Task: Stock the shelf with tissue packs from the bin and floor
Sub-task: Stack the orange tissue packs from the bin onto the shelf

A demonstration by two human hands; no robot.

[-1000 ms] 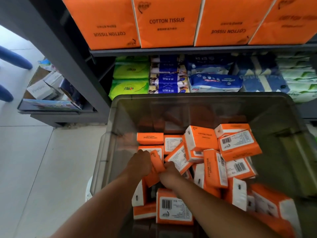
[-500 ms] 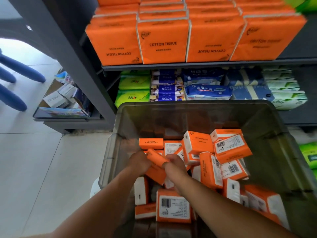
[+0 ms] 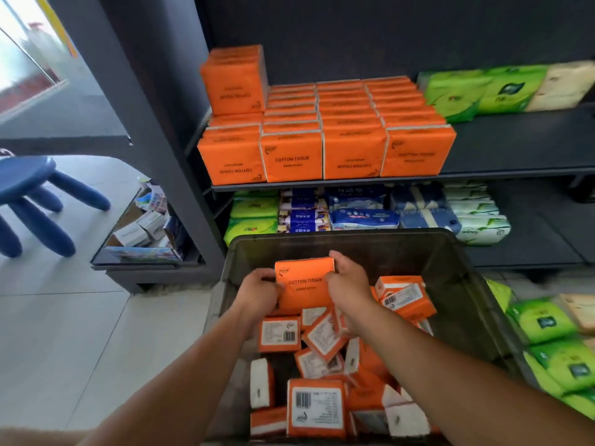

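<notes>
Pick-up step, by the look of it: orange tissue pack (image 3: 304,283) held just above the bin (image 3: 338,235), left hand (image 3: 257,292) gripping its left edge, right hand (image 3: 349,284) curled over its top right corner. Many more packs loose below. Next, likely: carry up to the shelf (image 3: 515,146), set upright beside the orange rows (image 3: 351,123).

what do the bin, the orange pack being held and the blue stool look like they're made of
Bin: probably hard plastic, smoky translucent; pale floor shows through its left wall.
Orange pack: seemingly thin printed film wrap, faint sheen.
Blue stool: likely moulded plastic, smooth, soft highlights on rounded legs.
</notes>
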